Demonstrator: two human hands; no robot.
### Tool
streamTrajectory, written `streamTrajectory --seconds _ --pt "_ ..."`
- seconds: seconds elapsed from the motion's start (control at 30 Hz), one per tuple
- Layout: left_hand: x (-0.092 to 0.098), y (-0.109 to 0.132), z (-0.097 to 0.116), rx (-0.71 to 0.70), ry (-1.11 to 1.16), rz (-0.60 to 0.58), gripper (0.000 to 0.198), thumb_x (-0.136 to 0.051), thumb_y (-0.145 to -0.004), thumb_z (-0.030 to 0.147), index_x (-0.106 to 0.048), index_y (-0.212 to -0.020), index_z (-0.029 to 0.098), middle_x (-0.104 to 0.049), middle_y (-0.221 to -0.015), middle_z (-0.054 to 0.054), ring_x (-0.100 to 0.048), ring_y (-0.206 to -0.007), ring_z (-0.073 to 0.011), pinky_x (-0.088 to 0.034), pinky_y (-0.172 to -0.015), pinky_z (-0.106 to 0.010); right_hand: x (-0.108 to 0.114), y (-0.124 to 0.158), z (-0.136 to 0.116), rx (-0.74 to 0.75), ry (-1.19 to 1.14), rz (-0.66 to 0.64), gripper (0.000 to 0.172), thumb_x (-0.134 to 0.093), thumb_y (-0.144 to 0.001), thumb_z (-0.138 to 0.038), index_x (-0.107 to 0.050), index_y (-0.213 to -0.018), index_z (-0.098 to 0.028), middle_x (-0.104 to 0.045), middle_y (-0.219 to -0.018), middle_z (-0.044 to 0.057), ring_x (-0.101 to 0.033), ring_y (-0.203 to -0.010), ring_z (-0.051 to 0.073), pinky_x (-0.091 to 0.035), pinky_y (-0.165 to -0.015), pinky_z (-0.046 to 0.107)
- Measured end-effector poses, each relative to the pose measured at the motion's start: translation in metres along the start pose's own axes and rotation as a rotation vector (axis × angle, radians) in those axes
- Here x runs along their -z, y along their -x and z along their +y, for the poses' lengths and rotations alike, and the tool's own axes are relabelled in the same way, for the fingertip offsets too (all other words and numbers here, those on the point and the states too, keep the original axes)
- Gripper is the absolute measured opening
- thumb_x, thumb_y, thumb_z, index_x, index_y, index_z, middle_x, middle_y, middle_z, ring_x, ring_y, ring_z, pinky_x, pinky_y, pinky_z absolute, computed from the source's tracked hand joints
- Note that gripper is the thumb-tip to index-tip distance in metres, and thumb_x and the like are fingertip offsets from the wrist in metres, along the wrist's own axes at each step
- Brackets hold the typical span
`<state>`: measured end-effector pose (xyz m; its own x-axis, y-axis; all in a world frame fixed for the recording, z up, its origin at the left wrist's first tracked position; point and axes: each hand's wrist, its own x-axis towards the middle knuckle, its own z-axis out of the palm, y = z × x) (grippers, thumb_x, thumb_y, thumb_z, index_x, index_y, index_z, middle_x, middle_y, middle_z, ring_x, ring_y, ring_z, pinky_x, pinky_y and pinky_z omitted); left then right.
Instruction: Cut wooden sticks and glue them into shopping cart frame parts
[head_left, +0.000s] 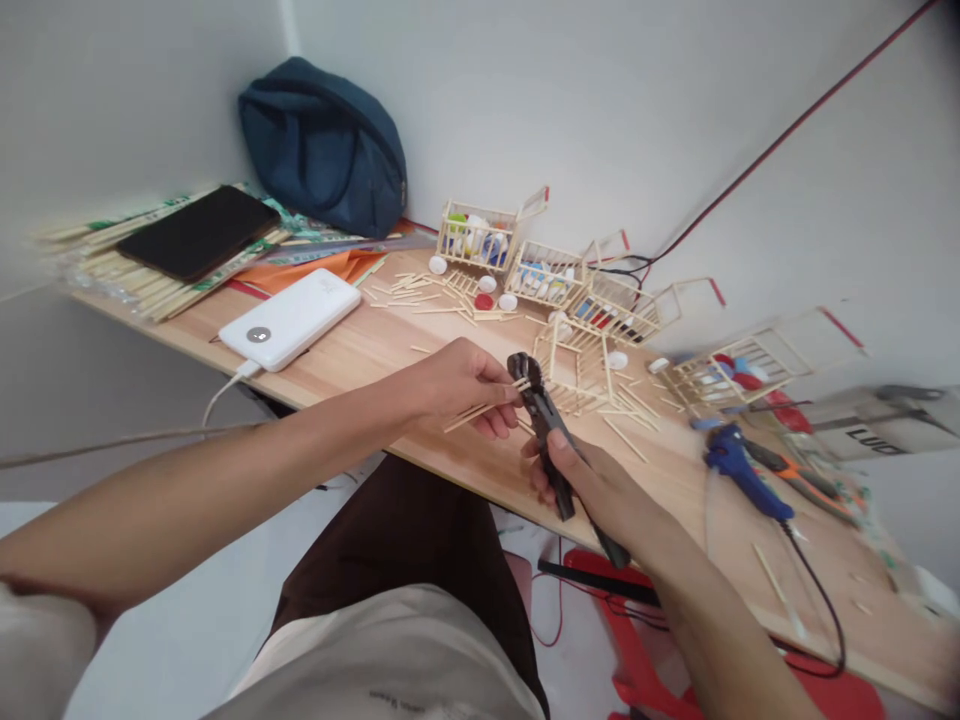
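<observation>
We are pinching thin sticks (466, 416) between the fingers of our left hand (476, 385), at the 11 o'clock head of the black pliers (545, 418) our right hand (592, 480) is gripping. We are apparently trimming; the next move is seemingly calling for 1 firm squeeze.

From the right hand (592, 482), bare surface (679, 490) runs toward three o'clock up to the blue glue gun (750, 480), while the stick frame (576, 349) blocks twelve.

We read "LU" on the box (896, 425), its ending unclear; marks on the power bank (300, 315) and shirt (375, 660) are too blurred.
</observation>
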<state>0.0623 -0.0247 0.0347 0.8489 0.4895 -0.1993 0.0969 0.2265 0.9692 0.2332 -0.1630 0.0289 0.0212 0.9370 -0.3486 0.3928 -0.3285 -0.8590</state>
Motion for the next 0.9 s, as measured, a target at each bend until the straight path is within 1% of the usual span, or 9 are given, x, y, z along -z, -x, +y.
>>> streamTrajectory --seconds 0.13,0.2,0.3,0.4,0.53,0.63,0.73,0.83,0.9 --pt "0.0 0.0 -0.002 -0.018 0.001 -0.014 0.022 -0.068 -0.08 0.029 -0.067 -0.073 0.008 -0.069 -0.067 -0.006 -0.064 -0.055 -0.0099 -0.053 -0.056 -0.021 0.003 0.0 0.002 0.019 0.05 0.001 0.058 -0.036 -0.087 -0.071 -0.056 -0.098 -0.017 -0.056 -0.071 0.001 -0.051 -0.061 0.015 -0.042 -0.056 0.027" --pt "-0.001 0.0 -0.002 -0.026 -0.009 -0.02 0.023 -0.068 -0.08 0.03 -0.067 -0.074 0.008 -0.069 -0.068 -0.006 -0.064 -0.056 -0.0104 -0.053 -0.057 -0.022 0.004 0.002 0.001 0.037 0.115 0.017 0.057 -0.036 -0.088 -0.07 -0.056 -0.099 -0.017 -0.056 -0.071 0.001 -0.052 -0.062 0.015 -0.042 -0.057 0.028" --pt "-0.001 0.002 0.0 -0.044 -0.019 -0.018 0.025 -0.07 -0.079 0.033 -0.068 -0.076 0.008 -0.069 -0.069 -0.006 -0.064 -0.057 -0.0104 -0.053 -0.058 -0.022 0.003 0.006 -0.003 0.054 0.295 0.114 0.054 -0.036 -0.089 -0.067 -0.056 -0.099 -0.019 -0.057 -0.071 0.001 -0.052 -0.063 0.016 -0.04 -0.059 0.028" --pt "-0.003 0.004 0.0 -0.09 -0.034 0.01 0.027 -0.069 -0.08 0.035 -0.068 -0.076 0.009 -0.068 -0.069 -0.005 -0.063 -0.056 -0.0094 -0.052 -0.057 -0.021 -0.001 0.01 -0.009 0.062 0.446 0.215 0.05 -0.038 -0.09 -0.065 -0.056 -0.1 -0.02 -0.058 -0.073 0.0 -0.052 -0.065 0.017 -0.038 -0.06 0.028" --pt "-0.007 0.009 0.001 -0.134 -0.078 0.028 0.027 -0.065 -0.083 0.034 -0.067 -0.073 0.009 -0.068 -0.069 -0.005 -0.062 -0.057 -0.0088 -0.052 -0.057 -0.019 -0.004 0.014 -0.011 0.087 0.48 0.261 0.048 -0.039 -0.09 -0.063 -0.056 -0.097 -0.019 -0.056 -0.069 -0.001 -0.049 -0.062 0.017 -0.035 -0.057 0.027" --pt "-0.008 0.011 0.001 -0.136 -0.097 0.034 0.024 -0.062 -0.085 0.028 -0.067 -0.073 0.009 -0.067 -0.066 -0.004 -0.061 -0.056 -0.0077 -0.051 -0.057 -0.018 -0.003 0.015 -0.009 0.113 0.45 0.239 0.048 -0.038 -0.09 -0.062 -0.056 -0.099 -0.019 -0.057 -0.072 0.0 -0.049 -0.064 0.016 -0.035 -0.059 0.027" --pt "-0.01 0.012 0.001 -0.132 -0.105 0.018 0.022 -0.06 -0.086 0.026 -0.067 -0.074 0.009 -0.067 -0.067 -0.004 -0.061 -0.056 -0.0073 -0.052 -0.057 -0.017 -0.001 0.016 -0.005 0.127 0.394 0.178 0.047 -0.037 -0.092 -0.061 -0.056 -0.102 -0.02 -0.058 -0.076 -0.001 -0.05 -0.067 0.016 -0.037 -0.063 0.027" --pt "-0.01 0.013 0.001 -0.121 -0.111 0.009 0.023 -0.059 -0.087 0.027 -0.067 -0.075 0.01 -0.067 -0.068 -0.004 -0.061 -0.057 -0.0072 -0.052 -0.058 -0.017 0.001 0.017 -0.003 0.121 0.334 0.131 0.047 -0.036 -0.092 -0.062 -0.055 -0.101 -0.02 -0.055 -0.072 -0.002 -0.049 -0.065 0.015 -0.038 -0.062 0.027" --pt "-0.011 0.013 0.002 -0.106 -0.114 0.012 0.023 -0.058 -0.088 0.026 -0.067 -0.074 0.01 -0.067 -0.067 -0.004 -0.061 -0.056 -0.007 -0.052 -0.057 -0.017 0.001 0.017 -0.003 0.12 0.32 0.125 0.047 -0.035 -0.092 -0.062 -0.054 -0.099 -0.02 -0.054 -0.071 -0.002 -0.049 -0.064 0.015 -0.037 -0.061 0.026"
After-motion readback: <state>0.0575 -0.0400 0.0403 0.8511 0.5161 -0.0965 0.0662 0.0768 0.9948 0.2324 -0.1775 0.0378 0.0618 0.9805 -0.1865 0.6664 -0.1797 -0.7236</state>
